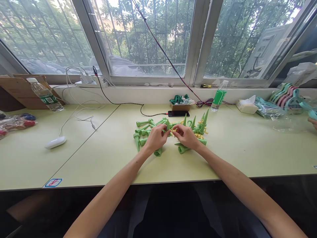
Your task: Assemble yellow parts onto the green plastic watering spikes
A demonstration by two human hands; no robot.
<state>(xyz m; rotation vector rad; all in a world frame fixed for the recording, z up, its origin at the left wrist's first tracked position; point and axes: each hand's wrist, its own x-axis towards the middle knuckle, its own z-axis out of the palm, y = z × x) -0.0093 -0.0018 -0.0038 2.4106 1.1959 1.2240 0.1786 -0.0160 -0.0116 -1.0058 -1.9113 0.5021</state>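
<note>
My left hand (157,136) is closed on a green plastic spike (168,124), its pointed end upward. Close beside it, my right hand (187,136) pinches a small yellow plastic piece (173,131) against or very near the spike; fingers hide whether the two touch. Loose green spikes lie around my left hand, among them one with a ribbed cap (136,140). To the right of my right hand several spikes stand upright, such as a tall one (204,121), with yellow bits at their bases. More yellow pieces (198,136) lie there, and a green spike (183,149) rests below my right wrist.
Behind the spikes are a plugged-in phone (178,113) and a small cardboard box (180,107). Water bottles stand at left (47,96) and right (219,96). A white mouse-shaped device (55,142) lies left. Tissues (247,105), bagged hangers (284,99) and another person's hand (313,122) are right.
</note>
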